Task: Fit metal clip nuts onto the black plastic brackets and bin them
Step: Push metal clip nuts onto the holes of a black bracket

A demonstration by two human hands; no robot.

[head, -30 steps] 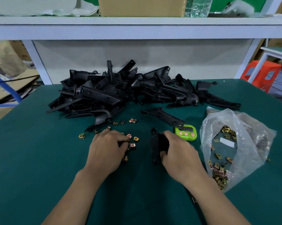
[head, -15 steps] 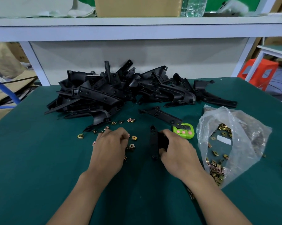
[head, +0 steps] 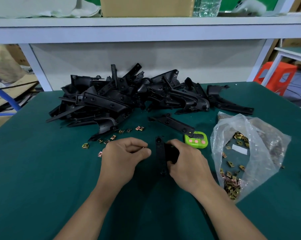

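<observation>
The left hand [head: 123, 157] pinches a clip nut [head: 144, 147] between curled fingertips; the right hand [head: 187, 163] grips a black bracket [head: 161, 158] lying on the table [head: 33, 170].

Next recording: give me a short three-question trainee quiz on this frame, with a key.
1. True or false: the right hand grips a bracket.
2. What does the left hand pinch? A) a clip nut B) a screwdriver C) a roll of tape
3. Fill in: the green timer sits between the held bracket and the clear plastic ___ of nuts.
Key: 1 true; 2 A; 3 bag.
</observation>
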